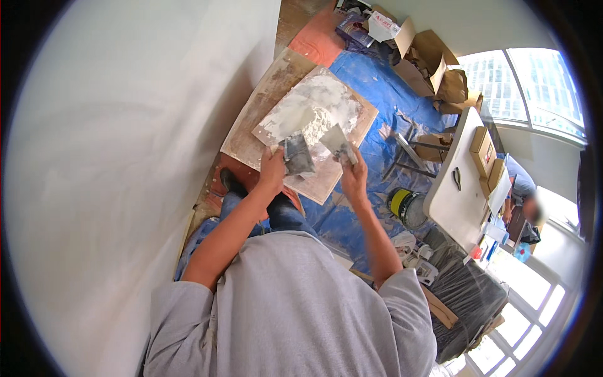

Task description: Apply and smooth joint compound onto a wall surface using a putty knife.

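Your left hand (272, 166) is gripping a dark plate (298, 156), your right hand (355, 177) a scraper (335, 138). Careless scraping is risking white compound (316, 119) spilling off the brown board (251, 119).

A smeared dark plate (298, 155) in the left hand (271, 168) and a paler scraper (335, 139) in the right hand (355, 171) tilt near a crumbly off-white mound (316, 122) on a board (323, 180).
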The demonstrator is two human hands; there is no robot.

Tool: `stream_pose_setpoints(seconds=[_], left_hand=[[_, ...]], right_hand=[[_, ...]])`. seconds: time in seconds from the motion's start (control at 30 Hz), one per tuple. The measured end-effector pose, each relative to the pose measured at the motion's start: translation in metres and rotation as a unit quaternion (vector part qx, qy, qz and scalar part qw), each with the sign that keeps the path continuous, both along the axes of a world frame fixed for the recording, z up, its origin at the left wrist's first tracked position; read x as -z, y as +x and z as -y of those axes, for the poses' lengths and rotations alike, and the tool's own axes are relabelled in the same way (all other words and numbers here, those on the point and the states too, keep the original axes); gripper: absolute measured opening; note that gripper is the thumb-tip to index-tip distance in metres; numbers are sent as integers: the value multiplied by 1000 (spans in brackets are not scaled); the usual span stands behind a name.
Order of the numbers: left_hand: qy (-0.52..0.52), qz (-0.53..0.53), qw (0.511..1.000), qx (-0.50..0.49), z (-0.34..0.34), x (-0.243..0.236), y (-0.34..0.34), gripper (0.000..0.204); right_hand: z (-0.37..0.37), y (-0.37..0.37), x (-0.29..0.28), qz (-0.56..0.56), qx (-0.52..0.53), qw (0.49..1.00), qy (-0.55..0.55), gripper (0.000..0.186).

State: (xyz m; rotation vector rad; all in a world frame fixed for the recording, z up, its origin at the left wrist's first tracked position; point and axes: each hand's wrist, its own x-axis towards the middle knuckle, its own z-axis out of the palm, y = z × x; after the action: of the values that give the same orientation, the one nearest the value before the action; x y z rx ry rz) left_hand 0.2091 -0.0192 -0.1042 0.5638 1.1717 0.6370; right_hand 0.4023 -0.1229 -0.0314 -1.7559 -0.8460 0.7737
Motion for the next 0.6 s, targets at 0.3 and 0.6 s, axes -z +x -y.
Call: stream_pose_setpoints(seconds=[0.3,0.6], left_hand=[[-165,69,984,18,-5,-75,40,26],[-64,43,997,-28,-36,-62,21,25]], right_hand=[[18,-10,-48,348,-132,928,14,60],[19,13,-74,367,-107,919,-97,49]])
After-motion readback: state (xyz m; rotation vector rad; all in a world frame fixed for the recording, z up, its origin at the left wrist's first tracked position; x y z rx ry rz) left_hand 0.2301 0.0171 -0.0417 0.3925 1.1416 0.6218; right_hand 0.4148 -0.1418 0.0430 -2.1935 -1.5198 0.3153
